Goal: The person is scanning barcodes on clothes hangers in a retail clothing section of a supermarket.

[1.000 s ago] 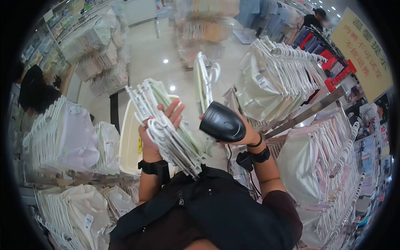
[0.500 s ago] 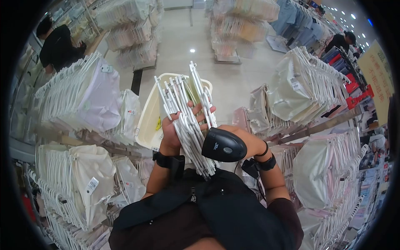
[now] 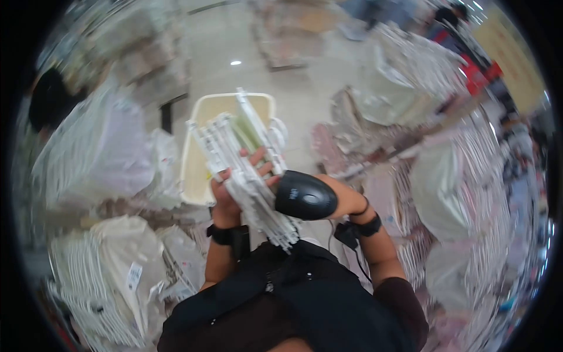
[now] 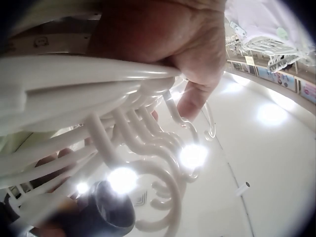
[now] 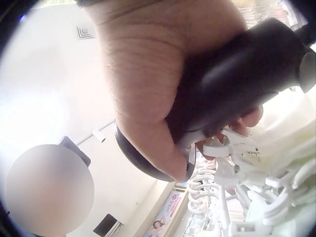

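My left hand (image 3: 225, 202) holds a bundle of white clip hangers (image 3: 252, 196), with pale green fabric (image 3: 249, 134) showing among them. In the left wrist view, the hangers' hooks (image 4: 165, 182) hang below the palm and thumb. My right hand (image 3: 347, 196) grips a black handheld barcode scanner (image 3: 306, 196), its thumb wrapped around the body in the right wrist view. White hanger clips (image 5: 242, 185) crowd against the fingertips under the scanner. One hanger (image 3: 258, 126) stands slightly apart from the bundle, between the two hands; whether the right fingers hold it I cannot tell.
Beyond the hands a cream plastic basket (image 3: 198, 111) sits on the floor. Racks of hung pale garments flank me at left (image 3: 102, 155) and right (image 3: 443, 199). A yellow sign (image 3: 513, 58) stands at far right. A cord (image 3: 360, 264) hangs by my right forearm.
My right hand, with the scanner, has moved left toward the bundle, and the hangers beyond it now lie beside those in the left hand. The head view has shifted and blurred.
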The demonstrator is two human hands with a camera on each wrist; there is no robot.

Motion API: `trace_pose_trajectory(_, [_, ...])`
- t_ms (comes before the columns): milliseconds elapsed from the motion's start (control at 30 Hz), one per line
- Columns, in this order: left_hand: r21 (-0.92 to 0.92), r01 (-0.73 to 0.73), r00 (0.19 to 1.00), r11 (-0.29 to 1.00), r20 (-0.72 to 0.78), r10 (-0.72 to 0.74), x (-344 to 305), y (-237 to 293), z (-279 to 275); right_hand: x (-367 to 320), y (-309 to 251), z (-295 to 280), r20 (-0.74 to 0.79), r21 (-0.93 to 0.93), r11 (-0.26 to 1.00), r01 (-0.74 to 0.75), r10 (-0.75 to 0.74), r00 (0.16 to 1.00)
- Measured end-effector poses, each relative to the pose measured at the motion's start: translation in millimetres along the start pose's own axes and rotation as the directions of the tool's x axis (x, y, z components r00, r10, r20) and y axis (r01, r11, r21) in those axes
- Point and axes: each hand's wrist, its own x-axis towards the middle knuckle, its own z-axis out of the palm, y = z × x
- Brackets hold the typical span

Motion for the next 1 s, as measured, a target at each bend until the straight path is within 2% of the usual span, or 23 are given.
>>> trace_pose_trajectory(33, [-0.003,0.013,1.0,1.0,-0.014,-0.013,-1,-3,3,-8,5,3,-0.036,0.017,1.0,0.019,-0.018,0.999])
trace_pose_trajectory(67, [-0.001,0.025,0.999,1.0,-0.027,-0.026,0,-6,6,-14,11,6,-0.069,-0.068,0.997,0.048,-0.052,0.996])
trace_pose_trajectory(133, [-0.012,0.078,0.99,0.997,0.119,-0.076,10,-17,14,-27,6,6,-0.142,-0.102,0.993,0.054,-0.068,0.988])
trace_pose_trajectory(167, [-0.061,0.119,0.984,0.991,0.142,-0.11,15,-22,17,-41,2,2,-0.189,-0.116,0.993,0.035,-0.057,0.98])
trace_pose_trajectory(233, [-0.082,0.162,0.977,0.983,0.15,-0.149,19,-30,20,-58,-10,0,-0.258,-0.076,0.991,-0.113,0.09,0.962])
trace_pose_trajectory(267, [-0.08,0.169,0.975,0.982,0.162,-0.155,21,-33,20,-66,-18,1,-0.276,-0.081,0.99,-0.118,0.092,0.957])
trace_pose_trajectory(333, [-0.041,0.188,0.97,0.981,0.167,-0.178,24,-38,25,-83,-32,-1,-0.506,-0.174,0.984,-0.028,-0.064,0.86])
trace_pose_trajectory(367, [-0.014,0.192,0.968,0.981,0.164,-0.188,26,-41,27,-93,-28,-8,-0.499,-0.233,0.972,-0.038,-0.086,0.862])
trace_pose_trajectory(400, [-0.013,0.196,0.967,0.98,0.169,-0.191,26,-44,29,-105,-29,-12,-0.518,-0.21,0.973,-0.093,-0.031,0.855])
trace_pose_trajectory(467, [-0.033,0.209,0.963,0.977,0.178,-0.2,29,-53,33,-130,-21,-21,-0.608,-0.217,0.974,-0.07,-0.079,0.79])
trace_pose_trajectory(500, [-0.035,0.216,0.962,0.976,0.182,-0.206,30,-59,35,-139,-36,-23,-0.648,-0.204,0.974,-0.095,-0.062,0.759])
trace_pose_trajectory(533, [-0.048,0.219,0.96,0.975,0.191,-0.206,30,-64,37,-160,-27,-28,-0.673,-0.188,0.974,-0.123,-0.037,0.739])
trace_pose_trajectory(600, [-0.068,0.225,0.957,0.972,0.203,-0.207,32,-76,39,-197,-26,-41,-0.707,-0.153,0.971,-0.186,0.024,0.707])
trace_pose_trajectory(633, [-0.071,0.234,0.952,0.97,0.219,-0.214,33,-81,40,-215,-31,-43,-0.735,-0.084,0.983,-0.161,0.048,0.676])
trace_pose_trajectory(667, [-0.074,0.242,0.946,0.967,0.239,-0.218,33,-86,40,-229,-41,-48,-0.719,-0.081,0.981,-0.175,0.065,0.692])
trace_pose_trajectory(733, [-0.089,0.224,0.957,0.971,0.211,-0.201,32,-96,42,-247,-65,-54,-0.658,-0.002,0.999,-0.034,0.025,0.752])
trace_pose_trajectory(800, [-0.103,0.2,0.968,0.974,0.177,-0.18,28,-105,45,-272,-83,-63,-0.621,0.028,0.999,-0.017,0.031,0.783])
trace_pose_trajectory(867, [-0.107,0.191,0.972,0.976,0.162,-0.173,27,-111,49,-290,-103,-67,-0.642,0.046,0.997,-0.057,0.073,0.763])
trace_pose_trajectory(933, [-0.099,0.188,0.97,0.977,0.174,-0.169,27,-117,50,-304,-117,-72,-0.618,0.01,1.0,-0.018,0.021,0.786])
trace_pose_trajectory(1000, [-0.091,0.187,0.968,0.978,0.184,-0.168,26,-123,51,-325,-117,-76,-0.665,0.012,0.997,-0.076,0.065,0.744])
